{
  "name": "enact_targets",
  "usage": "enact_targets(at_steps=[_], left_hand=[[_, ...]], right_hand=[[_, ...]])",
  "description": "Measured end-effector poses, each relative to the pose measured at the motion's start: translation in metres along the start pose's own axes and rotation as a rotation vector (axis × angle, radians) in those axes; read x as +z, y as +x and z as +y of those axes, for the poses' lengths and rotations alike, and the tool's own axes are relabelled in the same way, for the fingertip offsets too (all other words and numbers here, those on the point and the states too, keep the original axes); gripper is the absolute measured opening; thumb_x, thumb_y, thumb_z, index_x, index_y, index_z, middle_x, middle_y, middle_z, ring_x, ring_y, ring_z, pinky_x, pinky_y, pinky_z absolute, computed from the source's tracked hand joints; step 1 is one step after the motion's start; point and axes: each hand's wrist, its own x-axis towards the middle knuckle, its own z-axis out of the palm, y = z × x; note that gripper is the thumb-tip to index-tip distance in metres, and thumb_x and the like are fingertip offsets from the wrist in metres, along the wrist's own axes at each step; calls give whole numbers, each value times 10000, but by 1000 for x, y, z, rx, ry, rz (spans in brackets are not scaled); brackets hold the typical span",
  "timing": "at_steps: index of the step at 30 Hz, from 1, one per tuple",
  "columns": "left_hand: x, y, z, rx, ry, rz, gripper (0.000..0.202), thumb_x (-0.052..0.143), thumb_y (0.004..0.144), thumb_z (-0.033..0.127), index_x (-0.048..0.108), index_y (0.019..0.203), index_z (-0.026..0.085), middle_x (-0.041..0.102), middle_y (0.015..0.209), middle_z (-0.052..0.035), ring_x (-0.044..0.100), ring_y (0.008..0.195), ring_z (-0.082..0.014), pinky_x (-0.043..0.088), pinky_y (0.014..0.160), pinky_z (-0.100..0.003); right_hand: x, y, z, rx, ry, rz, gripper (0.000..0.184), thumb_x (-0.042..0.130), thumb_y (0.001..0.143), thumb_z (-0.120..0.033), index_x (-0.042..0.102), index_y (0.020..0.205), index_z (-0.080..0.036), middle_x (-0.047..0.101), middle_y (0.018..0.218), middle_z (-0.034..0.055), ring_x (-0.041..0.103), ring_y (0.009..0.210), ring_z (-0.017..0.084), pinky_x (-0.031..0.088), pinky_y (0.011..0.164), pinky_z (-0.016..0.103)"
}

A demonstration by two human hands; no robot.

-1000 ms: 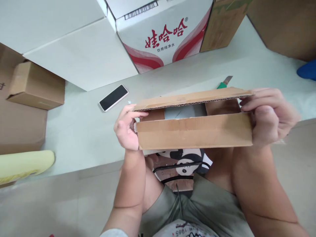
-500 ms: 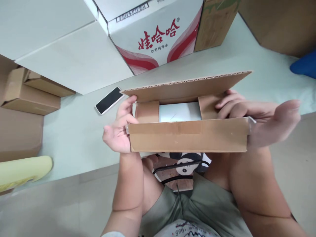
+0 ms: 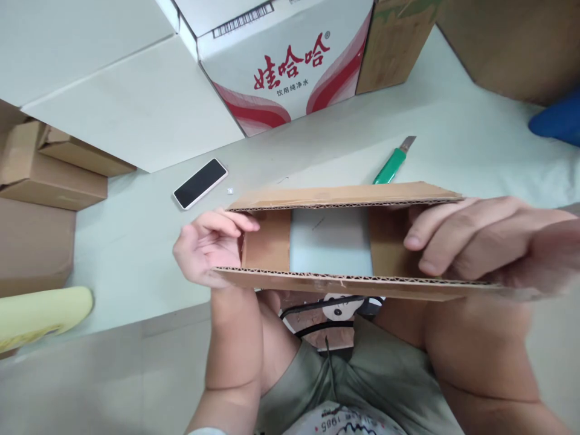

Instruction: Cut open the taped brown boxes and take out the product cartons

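Note:
Between my hands is a small brown cardboard box (image 3: 335,289), its two long flaps standing apart and its opening facing me. Inside, a pale blue-white item (image 3: 330,241) shows between the two short end flaps; what kind it is I cannot tell. My left hand (image 3: 211,248) grips the left end, fingertips curled over the edge. At the right end my right hand (image 3: 484,238) has its fingers bent into the opening over the short flap, its outer part blurred. Just beyond the box lies a green utility knife (image 3: 390,166), blade out, its lower end hidden by the flap.
A black-screened phone (image 3: 200,183) lies on the pale tabletop (image 3: 145,241). Behind stand a white printed carton (image 3: 290,78) and large white boxes (image 3: 136,103). Brown boxes (image 3: 54,166) and a yellow object (image 3: 45,317) are at left, a blue object (image 3: 557,118) at right.
Both long flaps have swung further open, and the box opening now faces me more. My right fingers have moved deeper over the right end. The utility knife has come into sight behind the box.

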Motion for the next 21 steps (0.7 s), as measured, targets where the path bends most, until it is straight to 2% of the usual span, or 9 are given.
enact_targets(at_steps=[3,5,7,9,12,15,18,21], left_hand=[[-2,1,-11,-35,10,72,402,632,960,457,684,632,230,749,687,11,730,673,-146,572,630,-311],[-7,4,-18,-15,55,57,228,839,841,423,739,729,252,795,796,26,751,742,-133,586,665,-280],[-12,8,-20,38,127,-13,218,944,734,395,769,773,270,799,816,22,752,753,-135,585,654,-266],[-17,12,-16,98,208,-140,209,949,724,407,789,767,281,800,818,6,750,741,-151,597,650,-285],[-20,19,-1,121,314,-509,103,849,842,422,846,870,324,833,954,-26,772,823,-191,630,741,-341],[-20,24,15,107,423,-860,244,665,972,497,868,1017,368,834,1130,-57,764,1012,-260,619,901,-431],[-19,24,22,123,570,-970,360,570,986,584,871,1042,394,802,1265,-58,674,1203,-344,525,1058,-552],[-17,19,24,102,656,-962,408,531,990,600,880,953,391,783,1294,-44,613,1252,-367,446,1114,-593]], right_hand=[[6,1,0,-64,89,-24,665,388,1105,-477,444,496,-215,646,528,-26,667,531,152,563,675,366],[7,1,-4,11,29,-29,626,430,1089,-478,474,521,-219,686,594,-19,711,626,175,571,799,398],[5,2,-7,82,-10,-56,558,500,1059,-489,555,564,-237,712,650,-16,725,679,187,573,864,403],[0,5,-7,63,-31,-180,425,578,1029,-470,671,667,-269,749,726,-14,750,749,192,583,880,388],[-6,8,1,-78,-84,-362,195,671,996,-392,750,850,-289,787,834,-27,772,853,174,591,874,349],[-5,6,5,-165,-182,-405,170,675,999,-412,761,942,-277,803,928,-29,755,998,164,569,940,344],[-3,2,0,-116,-351,-461,308,578,1036,-500,790,954,-292,807,1069,-11,684,1212,235,500,1050,436],[-2,2,-7,-87,-463,-531,328,543,1043,-495,802,934,-327,796,1150,-27,614,1317,303,434,1087,510]])
